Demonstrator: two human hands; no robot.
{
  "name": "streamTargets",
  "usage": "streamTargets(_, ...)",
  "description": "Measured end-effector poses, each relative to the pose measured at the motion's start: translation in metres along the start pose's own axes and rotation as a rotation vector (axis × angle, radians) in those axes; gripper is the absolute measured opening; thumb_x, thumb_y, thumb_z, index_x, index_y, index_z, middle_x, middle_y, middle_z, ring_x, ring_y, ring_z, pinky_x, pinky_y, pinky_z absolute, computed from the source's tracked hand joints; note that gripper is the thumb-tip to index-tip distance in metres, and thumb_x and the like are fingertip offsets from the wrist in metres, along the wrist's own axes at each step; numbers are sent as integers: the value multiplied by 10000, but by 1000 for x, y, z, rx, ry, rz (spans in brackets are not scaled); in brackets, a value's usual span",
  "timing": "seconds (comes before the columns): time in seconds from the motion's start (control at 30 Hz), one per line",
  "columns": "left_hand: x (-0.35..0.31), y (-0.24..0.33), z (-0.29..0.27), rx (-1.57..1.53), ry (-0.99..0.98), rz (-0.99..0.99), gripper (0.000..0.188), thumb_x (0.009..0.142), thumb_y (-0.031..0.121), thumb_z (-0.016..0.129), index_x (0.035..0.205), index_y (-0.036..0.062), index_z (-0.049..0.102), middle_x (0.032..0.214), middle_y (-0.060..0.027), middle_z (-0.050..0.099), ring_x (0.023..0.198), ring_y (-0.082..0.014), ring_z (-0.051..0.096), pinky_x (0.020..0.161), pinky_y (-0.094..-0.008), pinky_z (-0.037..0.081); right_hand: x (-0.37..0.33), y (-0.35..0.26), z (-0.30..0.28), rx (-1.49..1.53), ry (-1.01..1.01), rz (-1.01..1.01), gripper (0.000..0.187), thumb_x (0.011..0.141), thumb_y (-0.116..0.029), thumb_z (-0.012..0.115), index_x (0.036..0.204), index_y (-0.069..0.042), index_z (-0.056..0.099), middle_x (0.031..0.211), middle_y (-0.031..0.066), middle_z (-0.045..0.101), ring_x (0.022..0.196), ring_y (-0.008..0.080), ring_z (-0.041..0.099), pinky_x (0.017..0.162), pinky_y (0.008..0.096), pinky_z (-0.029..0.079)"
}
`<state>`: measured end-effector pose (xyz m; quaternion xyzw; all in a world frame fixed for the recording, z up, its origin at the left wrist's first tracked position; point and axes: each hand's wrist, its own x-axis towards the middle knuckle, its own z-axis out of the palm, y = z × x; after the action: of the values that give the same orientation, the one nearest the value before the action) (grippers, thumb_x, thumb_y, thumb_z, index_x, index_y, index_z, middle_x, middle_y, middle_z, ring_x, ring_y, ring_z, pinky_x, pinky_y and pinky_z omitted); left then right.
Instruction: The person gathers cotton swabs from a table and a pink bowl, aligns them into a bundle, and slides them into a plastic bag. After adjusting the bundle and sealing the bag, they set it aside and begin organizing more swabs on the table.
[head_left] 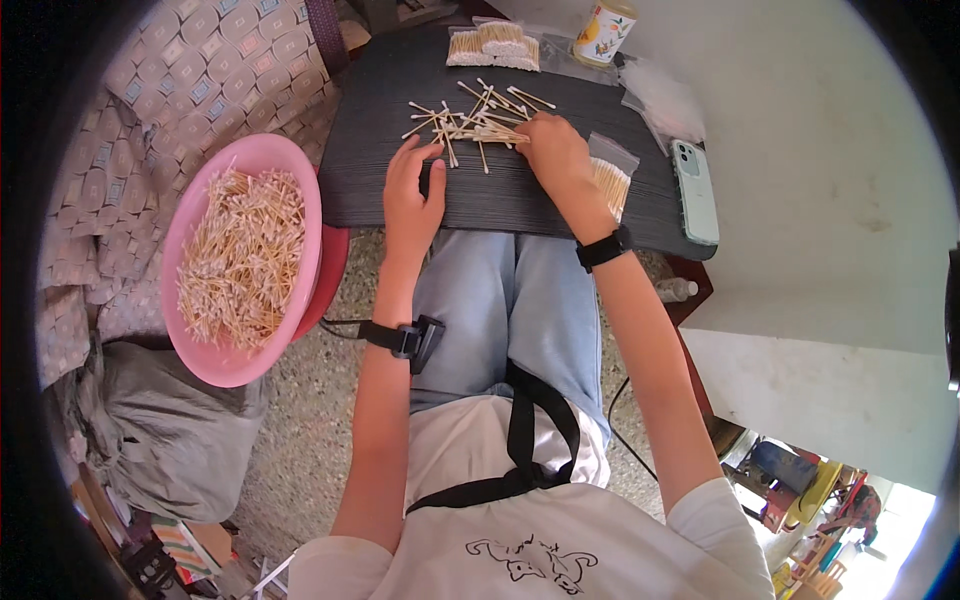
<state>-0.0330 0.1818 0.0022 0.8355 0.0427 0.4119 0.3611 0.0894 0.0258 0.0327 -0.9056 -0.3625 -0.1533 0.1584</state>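
Observation:
Loose cotton swabs (487, 103) with white tips and wooden sticks lie scattered on the black table (380, 75) in front of me. My right hand (558, 155) is closed at the right side of this pile, its fingers pinching a small bunch of cotton swabs (500, 134) that points left. Opposite it, my left hand (412, 195) has its thumb and fingers apart, fingertips close to the left end of the pile. By my right wrist lies a clear zip bag (612, 183) filled with swabs, partly covered by the hand.
Several filled swab bags (495, 48) sit at the table's back, beside a yellow-and-white can (604, 32). Empty clear bags (665, 95) and a pale green phone (695, 190) lie along the right edge. A pink basin (312, 225) heaped with swabs stands at left.

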Motion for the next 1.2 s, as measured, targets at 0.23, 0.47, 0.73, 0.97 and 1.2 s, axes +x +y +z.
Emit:
streamTargets(0.23,0,1,0,7,-12,30,125,877,105,557,952,23,613,985,-142,633,1104,-334,547,907,-404,433,3,2,-1,73,29,4,104,790,-89,584,762,-15,651,867,151,629,825,330,637,709,424,537)
streamTargets(0.47,-2,0,2,11,-20,-4,127,876,119,558,942,29,619,987,-140,634,1109,-325,545,908,-404,433,6,4,-5,35,72,36,139,813,-129,577,771,-19,651,845,157,630,788,342,648,679,422,542)
streamTargets(0.73,-1,2,1,9,-25,-27,129,872,120,561,917,21,628,983,-139,639,1110,-327,543,909,-404,431,8,5,-14,95,124,91,148,830,-158,592,782,-32,651,796,165,650,751,342,648,662,423,532)
streamTargets(0.97,2,-1,3,-27,37,11,148,872,133,572,952,20,626,986,-140,638,1077,-317,565,902,-393,435,-6,-2,-35,617,153,235,164,863,-134,599,938,-15,683,652,63,636,591,128,605,550,260,453)
streamTargets(1.2,13,40,12,-836,-114,-471,416,997,278,395,1265,-38,429,1187,-197,564,1110,-276,569,957,-335,448,-46,-17,-58,1253,-365,396,194,900,-157,593,951,13,672,739,-1,606,666,61,534,610,202,429)
